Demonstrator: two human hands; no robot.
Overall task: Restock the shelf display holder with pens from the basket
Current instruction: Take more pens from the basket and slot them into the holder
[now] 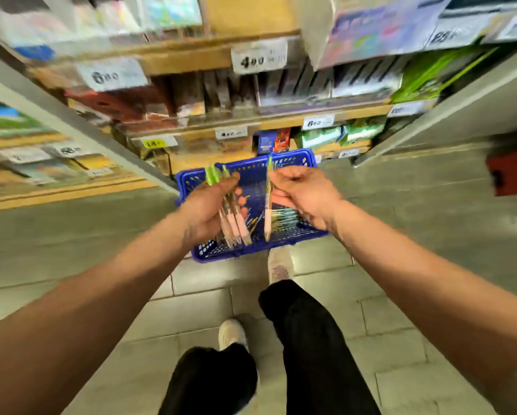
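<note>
A blue plastic basket (293,158) stands on the floor below the shelves. My left hand (206,209) grips a bundle of pens (233,223) with green tops and pale pink grips, held over the basket. My right hand (303,194) pinches a single pen (268,205) of the same kind, upright, just right of the bundle. More pens (284,221) lie inside the basket under my right hand. The frame is motion-blurred, and I cannot pick out the shelf display holder.
Wooden shelves (221,56) with price tags and packed stationery rise ahead. A grey upright (80,127) frames the left side and another (449,112) the right. My legs and white shoes (232,333) stand on the tiled floor behind the basket.
</note>
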